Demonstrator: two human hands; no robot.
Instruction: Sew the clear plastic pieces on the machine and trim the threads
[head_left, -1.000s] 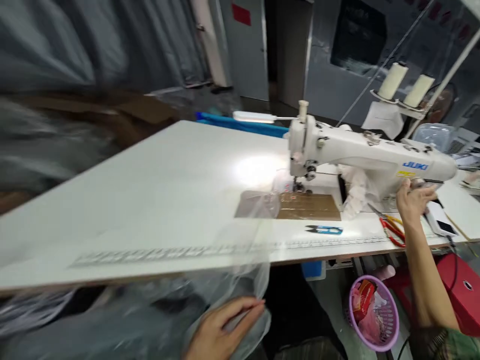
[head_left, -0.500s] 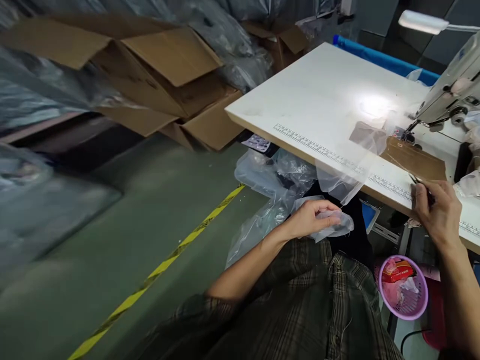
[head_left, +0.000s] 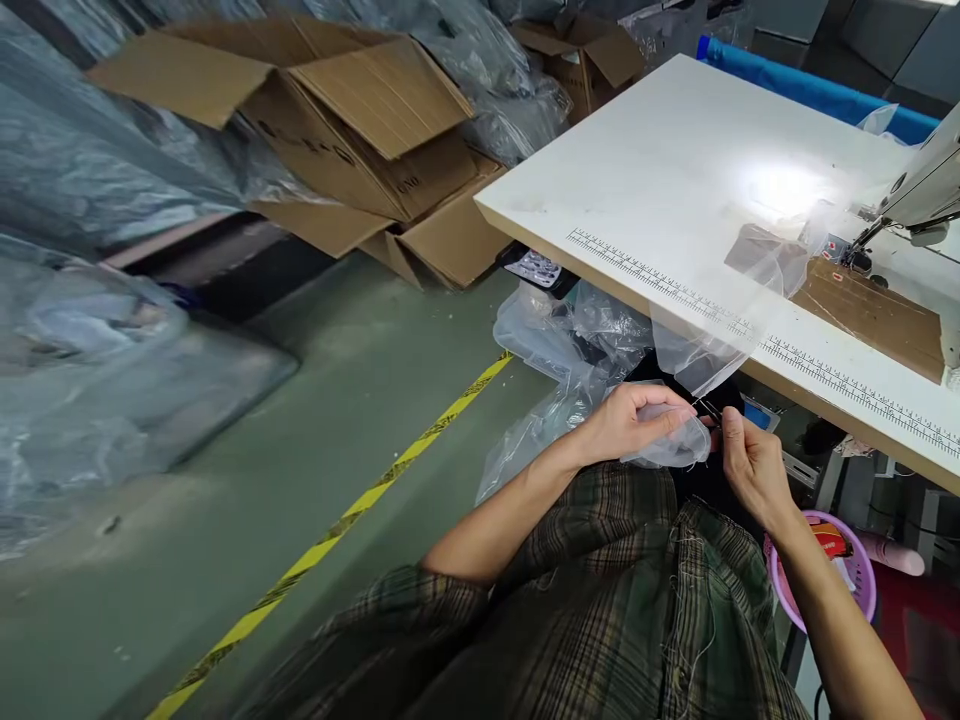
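My left hand (head_left: 634, 422) pinches a piece of sheer white fabric (head_left: 667, 450) above my lap, its fingers closed. Close beside it, my right hand (head_left: 754, 460) is closed around small dark thread snips (head_left: 709, 408), whose tips point toward the left fingertips at the fabric's edge. Most of the snips is hidden in the hand. More sheer fabric (head_left: 697, 350) hangs over the table edge and runs up toward the sewing machine (head_left: 922, 190). A brown board (head_left: 870, 315) lies by the needle.
The white sewing table (head_left: 637, 170) has a ruler scale along its front edge. Below it, a purple basket (head_left: 866, 590) holds scraps. Clear plastic (head_left: 525, 450) bunches to my left. Open cardboard boxes (head_left: 360, 150) and yellow floor tape (head_left: 360, 510) lie farther left.
My right hand has moved left and down from the table with the snips to my left hand. The left hand keeps its pinch on the fabric. The view has shifted slightly.
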